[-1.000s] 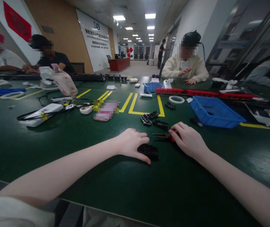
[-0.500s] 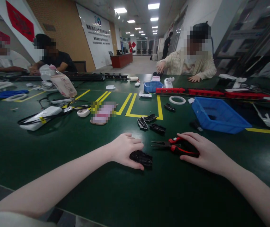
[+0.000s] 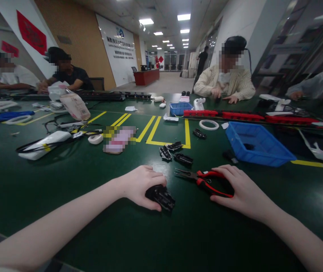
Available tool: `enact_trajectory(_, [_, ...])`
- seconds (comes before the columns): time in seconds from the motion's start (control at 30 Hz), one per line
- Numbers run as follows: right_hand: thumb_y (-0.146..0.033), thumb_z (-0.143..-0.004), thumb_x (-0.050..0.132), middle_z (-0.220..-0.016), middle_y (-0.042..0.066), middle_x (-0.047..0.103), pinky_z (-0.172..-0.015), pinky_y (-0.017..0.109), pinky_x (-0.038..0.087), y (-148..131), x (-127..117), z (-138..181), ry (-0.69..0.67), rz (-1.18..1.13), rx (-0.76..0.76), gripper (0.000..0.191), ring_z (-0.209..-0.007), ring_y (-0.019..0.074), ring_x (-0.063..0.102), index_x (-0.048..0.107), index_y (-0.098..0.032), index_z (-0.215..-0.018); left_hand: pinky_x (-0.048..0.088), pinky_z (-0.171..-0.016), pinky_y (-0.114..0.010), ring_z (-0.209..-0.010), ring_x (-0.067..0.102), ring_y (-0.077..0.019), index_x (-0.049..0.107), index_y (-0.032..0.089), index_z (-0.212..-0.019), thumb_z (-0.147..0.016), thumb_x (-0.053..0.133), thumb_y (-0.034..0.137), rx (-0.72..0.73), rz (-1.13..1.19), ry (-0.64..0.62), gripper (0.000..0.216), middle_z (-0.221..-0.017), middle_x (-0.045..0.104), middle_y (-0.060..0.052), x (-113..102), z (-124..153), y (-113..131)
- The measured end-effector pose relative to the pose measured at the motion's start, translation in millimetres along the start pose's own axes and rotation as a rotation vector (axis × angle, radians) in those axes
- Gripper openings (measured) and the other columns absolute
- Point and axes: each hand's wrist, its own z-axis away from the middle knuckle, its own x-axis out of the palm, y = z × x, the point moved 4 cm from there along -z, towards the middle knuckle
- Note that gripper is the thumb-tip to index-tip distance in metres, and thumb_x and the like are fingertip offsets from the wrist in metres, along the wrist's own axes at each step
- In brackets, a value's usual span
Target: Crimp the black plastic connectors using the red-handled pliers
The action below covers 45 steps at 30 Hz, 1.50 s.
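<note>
My left hand (image 3: pixel 142 187) is closed around a black moulded plastic part (image 3: pixel 162 197), gripping its left end close to the table. The part's right end points toward me and shows ridges. To its right, my right hand (image 3: pixel 236 190) holds red-and-black needle-nose pliers (image 3: pixel 202 180) by the handles. The handles are spread and the thin jaws, slightly parted, point left, apart from the part. Just beyond the hands lie several similar black parts (image 3: pixel 183 159) on the green table (image 3: pixel 138 241).
A blue bin (image 3: pixel 263 153) stands beyond my right hand, with a dark piece inside. A white tape ring (image 3: pixel 209 125), a phone (image 3: pixel 119 140) and a white device with a black strap (image 3: pixel 45 145) lie farther off. A co-worker in a striped shirt (image 3: pixel 226 85) sits opposite.
The plier handles have spread apart in my right hand. My left hand has turned the black part so its right end swings toward me. The view has shifted slightly.
</note>
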Motion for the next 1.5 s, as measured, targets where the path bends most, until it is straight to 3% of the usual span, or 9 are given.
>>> enact_trajectory(0.13, [-0.059, -0.071, 0.065, -0.114, 0.015, 0.062, -0.083, 0.047, 0.051, -4.0, -7.1, 0.2, 0.085, 0.061, -0.037, 0.065, -0.1, 0.031, 0.061, 0.051, -0.018, -0.119, 0.035, -0.066, -0.028, -0.071, 0.057, -0.0141, 0.05, 0.02, -0.095, -0.078, 0.064, 0.055, 0.012, -0.046, 0.002, 0.041, -0.084, 0.061, 0.002, 0.0, 0.9, 1.4])
enact_trajectory(0.37, [-0.041, -0.073, 0.061, -0.121, 0.014, 0.059, -0.086, 0.043, 0.05, -13.8, -7.4, -0.3, 0.079, 0.138, -0.087, 0.06, -0.104, 0.0291, 0.06, 0.048, -0.015, -0.126, 0.035, -0.062, -0.027, -0.063, 0.051, -0.0134, 0.052, 0.018, -0.082, -0.081, 0.058, 0.06, 0.028, -0.161, -0.02, 0.042, -0.078, 0.057, 0.0, 0.1, 1.2, 3.2])
enact_trajectory(0.53, [-0.047, -0.075, 0.057, -0.101, 0.011, 0.063, -0.067, 0.04, 0.051, -24.1, -4.3, -3.4, 0.084, 0.23, -0.058, 0.05, -0.079, 0.0251, 0.062, 0.057, -0.016, -0.114, 0.033, -0.057, -0.026, -0.058, 0.048, -0.0127, 0.053, 0.017, -0.076, -0.079, 0.055, 0.066, 0.032, -0.215, -0.003, 0.05, -0.075, 0.056, 0.0, 1.2, 0.2, 2.6])
enact_trajectory(0.6, [-0.052, -0.076, 0.058, -0.098, 0.01, 0.064, -0.064, 0.038, 0.052, -25.4, -4.1, -3.7, 0.104, 0.196, -0.028, 0.047, -0.079, 0.0244, 0.063, 0.058, -0.017, -0.107, 0.033, -0.057, -0.026, -0.057, 0.047, -0.0124, 0.054, 0.016, -0.075, -0.079, 0.055, 0.068, 0.038, -0.233, 0.006, 0.052, -0.074, 0.055, 0.0, 1.7, 0.2, 2.6])
enact_trajectory(0.8, [-0.052, -0.079, 0.063, -0.103, 0.009, 0.063, -0.069, 0.036, 0.054, -29.0, -7.1, 0.4, 0.205, 0.026, -0.046, 0.045, -0.086, 0.023, 0.064, 0.056, -0.019, -0.109, 0.03, -0.053, -0.025, -0.051, 0.042, -0.01, 0.052, 0.016, -0.065, -0.073, 0.056, 0.074, 0.01, -0.178, 0.023, 0.059, -0.065, 0.051, 0.002, 1.3, 0.3, -0.7])
enact_trajectory(0.97, [-0.044, -0.079, 0.066, -0.108, 0.008, 0.065, -0.08, 0.039, 0.055, -52.1, -7.2, 6.7, 0.246, -0.065, -0.169, 0.043, -0.095, 0.0242, 0.064, 0.055, -0.021, -0.114, 0.026, -0.05, -0.025, -0.047, 0.038, -0.0089, 0.05, 0.016, -0.058, -0.07, 0.055, 0.078, 0.006, -0.161, 0.048, 0.064, -0.059, 0.049, 0.003, 1.0, 1.6, -3.1])
enact_trajectory(1.17, [-0.041, -0.077, 0.067, -0.106, 0.007, 0.065, -0.076, 0.038, 0.056, -75.2, -0.4, 9.3, 0.25, -0.076, -0.238, 0.044, -0.092, 0.0247, 0.065, 0.054, -0.024, -0.116, 0.025, -0.05, -0.026, -0.043, 0.039, -0.0093, 0.052, 0.015, -0.054, -0.06, 0.054, 0.086, -0.024, -0.292, 0.026, 0.071, -0.054, 0.053, 0.002, -1.7, 4.3, 5.1])
enact_trajectory(1.4, [-0.04, -0.077, 0.066, -0.106, 0.007, 0.064, -0.078, 0.041, 0.056, -67.3, -3.7, 10.6, 0.33, -0.003, -0.249, 0.042, -0.091, 0.0261, 0.065, 0.054, -0.026, -0.115, 0.027, -0.051, -0.026, -0.041, 0.044, -0.011, 0.054, 0.015, -0.052, -0.062, 0.048, 0.088, -0.106, -0.336, -0.081, 0.074, -0.048, 0.054, -0.001, -16.3, 15.6, 14.3])
enact_trajectory(1.5, [-0.04, -0.077, 0.065, -0.107, 0.007, 0.064, -0.079, 0.042, 0.055, -64.0, -4.7, 12.5, 0.301, 0.023, -0.27, 0.044, -0.092, 0.0269, 0.065, 0.052, -0.028, -0.118, 0.03, -0.053, -0.026, -0.049, 0.05, -0.0133, 0.057, 0.015, -0.062, -0.064, 0.053, 0.084, -0.062, -0.314, -0.083, 0.069, -0.061, 0.06, -0.002, -25.5, 22.3, 7.7])
